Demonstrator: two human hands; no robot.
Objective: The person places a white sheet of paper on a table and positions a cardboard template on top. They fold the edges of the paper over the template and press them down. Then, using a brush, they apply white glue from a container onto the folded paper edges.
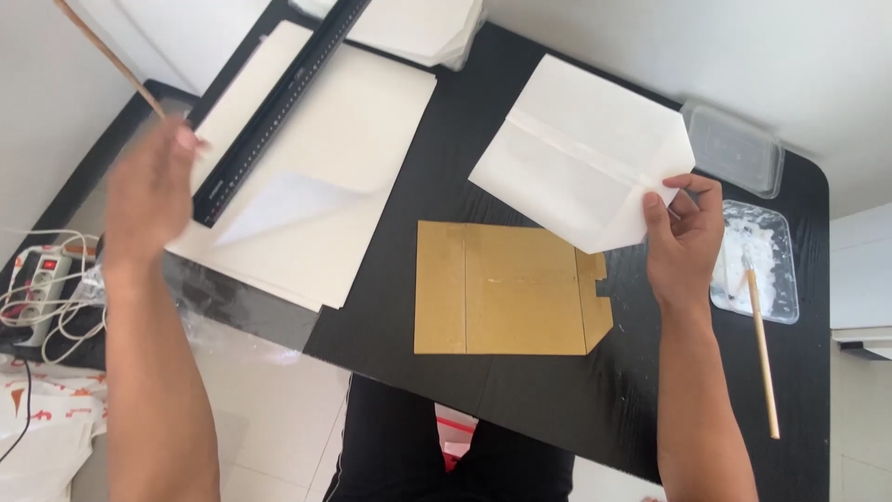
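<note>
- While the brown cardboard piece lies flat on the black surface, the head view shows both bare hands raised around it.
- The right hand is just right of the cardboard; its grip is pinched together on the corner of a folded white paper, which hangs tilted just above and behind the cardboard.
- The left hand, blurred, is well left of the cardboard; its grip is closed on a thin brown stick that slants up to the far left.
- Left of the cardboard lies a stack of large white sheets with a black ruler across it.
- Right of the cardboard, beyond the right hand, sits a clear tray of white paste with a wooden stick resting in it; a clear lid lies just behind that tray.
</note>
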